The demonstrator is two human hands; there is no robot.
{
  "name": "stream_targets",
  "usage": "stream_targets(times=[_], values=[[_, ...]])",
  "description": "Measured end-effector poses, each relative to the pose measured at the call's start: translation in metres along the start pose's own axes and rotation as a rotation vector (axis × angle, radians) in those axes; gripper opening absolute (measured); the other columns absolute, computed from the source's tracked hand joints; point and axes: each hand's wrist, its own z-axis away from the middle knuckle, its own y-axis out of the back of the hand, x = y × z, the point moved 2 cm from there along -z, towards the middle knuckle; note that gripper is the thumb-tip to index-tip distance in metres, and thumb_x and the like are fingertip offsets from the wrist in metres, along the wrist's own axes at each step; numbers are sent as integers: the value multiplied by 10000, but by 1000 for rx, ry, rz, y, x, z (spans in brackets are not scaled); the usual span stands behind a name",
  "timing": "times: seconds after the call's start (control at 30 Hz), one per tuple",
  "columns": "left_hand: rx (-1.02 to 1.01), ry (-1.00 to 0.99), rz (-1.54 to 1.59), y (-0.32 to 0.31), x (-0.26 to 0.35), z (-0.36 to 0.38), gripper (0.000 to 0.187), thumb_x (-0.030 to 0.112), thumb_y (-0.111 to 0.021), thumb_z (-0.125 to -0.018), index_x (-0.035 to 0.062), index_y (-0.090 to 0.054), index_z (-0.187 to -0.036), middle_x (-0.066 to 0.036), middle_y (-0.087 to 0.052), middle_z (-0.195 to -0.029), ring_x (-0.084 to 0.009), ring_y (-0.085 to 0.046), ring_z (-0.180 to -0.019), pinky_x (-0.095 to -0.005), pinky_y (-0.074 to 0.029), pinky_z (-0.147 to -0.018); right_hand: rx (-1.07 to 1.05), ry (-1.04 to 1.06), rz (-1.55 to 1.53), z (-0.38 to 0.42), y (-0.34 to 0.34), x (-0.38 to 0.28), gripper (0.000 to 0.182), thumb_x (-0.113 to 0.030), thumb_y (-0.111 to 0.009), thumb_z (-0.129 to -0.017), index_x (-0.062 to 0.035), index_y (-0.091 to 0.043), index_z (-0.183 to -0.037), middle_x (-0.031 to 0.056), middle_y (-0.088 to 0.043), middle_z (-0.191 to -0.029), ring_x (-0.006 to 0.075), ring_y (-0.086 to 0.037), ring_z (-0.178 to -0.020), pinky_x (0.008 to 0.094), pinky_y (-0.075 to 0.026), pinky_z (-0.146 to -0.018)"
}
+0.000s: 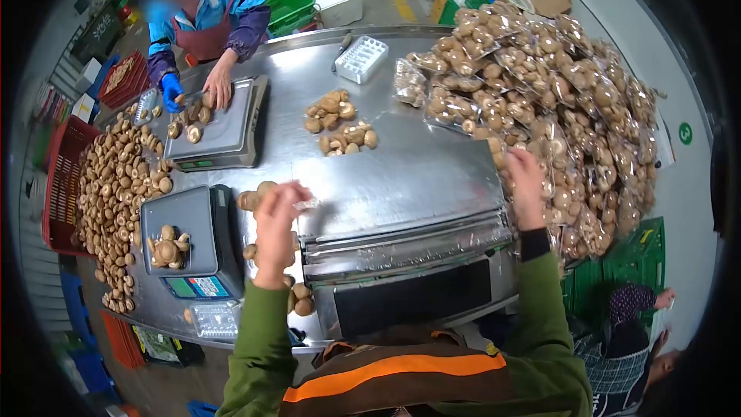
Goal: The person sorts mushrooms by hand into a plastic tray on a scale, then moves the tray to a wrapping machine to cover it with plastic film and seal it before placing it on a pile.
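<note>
My left hand (275,233) is raised at the left edge of the steel wrapping machine (401,185). Its fingers are pinched together, with a shiny bit of clear plastic film (309,204) at their tips. At the machine's right edge, my right hand (527,189) is beside the heap of wrapped mushroom packs (571,100). Its fingers are bent together, and what they grip, if anything, cannot be made out. Loose mushrooms (302,299) lie below and behind my left hand. Two small mushroom groups (330,110) sit beyond the machine.
A scale (181,224) bearing mushrooms stands at left, near a mushroom pile (120,177) and a red crate (63,185). Across the table, a co-worker (204,15) handles mushrooms on another scale (224,135). Clear trays (361,59) lie behind. Another person (625,355) is at lower right.
</note>
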Motion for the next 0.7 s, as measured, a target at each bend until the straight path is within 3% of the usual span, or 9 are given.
stream_targets(times=[0.07, 0.13, 0.17, 0.27, 0.33, 0.43, 0.57, 0.63, 0.7], values=[[161, 48, 96, 33, -14, -64, 275, 175, -536, -968, -23, -561, -1157, -104, -630, -1021, -164, -608, -947, -298, -502, -827, -282, -57, -74, -29, -82, -13, 294, -193, -618, -909, -21, -590, -1146, 40, -630, -1033, 128, -603, -923, 265, -496, -773], [174, 58, 54, 65, -53, -124, 332, 202, -551, -961, -33, -541, -1196, -113, -624, -1065, -183, -611, -974, -310, -503, -850, -525, -124, -107, -66, -155, -2, 322, -242, -624, -908, -26, -592, -1146, 39, -620, -1050, 129, -590, -953, 280, -488, -806], [143, 168, -21, 76, -76, -149, 349, 210, -561, -955, -32, -536, -1204, -122, -628, -1070, -193, -620, -977, -308, -508, -862, -648, -159, -69, -84, -188, 4, 339, -265, -628, -907, -28, -592, -1146, 39, -618, -1056, 129, -586, -961, 283, -485, -811], [81, 363, -129, 82, -120, -192, 428, 248, -587, -935, -66, -518, -1218, -163, -627, -1094, -232, -626, -991, -311, -514, -879, -843, -294, 275, -136, -267, 44, 352, -338, -612, -915, -57, -606, -1127, -6, -587, -930, 88, -552, -855, 242, -483, -690], [-69, 732, -141, 72, -140, -211, 468, 262, -590, -931, -106, -502, -1206, -215, -596, -1131, -261, -622, -997, -330, -517, -886, -942, -328, 536, -160, -298, 66, 381, -351, -647, -870, -51, -623, -1103, 8, -606, -943, 119, -566, -838, 287, -489, -621], [-196, 911, -144, 61, -173, -231, 482, 254, -570, -940, -133, -477, -1211, -260, -557, -1164, -289, -611, -1008, -348, -521, -891, -927, -437, 545, -169, -326, 99, 362, -342, -675, -847, -55, -637, -1064, 2, -588, -882, 109, -546, -755, 289, -479, -570], [-271, 716, -75, 51, -168, -232, 477, 237, -556, -950, -131, -450, -1234, -223, -548, -1115, -275, -600, -985, -335, -524, -867, -1027, -520, 408, -170, -331, 113, 346, -341, -703, -844, -94, -612, -1070, -38, -537, -797, 61, -514, -736, 236, -466, -576], [-261, 632, -86, 45, -145, -234, 505, 231, -553, -951, -121, -418, -1287, -232, -539, -1172, -281, -593, -1019, -329, -514, -885, -789, -510, 297, -167, -318, 86, 430, -297, -737, -807, -100, -583, -1157, 12, -597, -905, 105, -564, -811, 270, -495, -608], [-308, 551, -89, 37, -117, -235, 579, 245, -571, -943, -100, -349, -1352, -195, -533, -1173, -278, -578, -1035, -339, -514, -891, -755, -454, 188, -163, -303, 63, 479, -309, -740, -806, -104, -549, -1196, 16, -601, -915, 106, -576, -773, 250, -494, -609]])
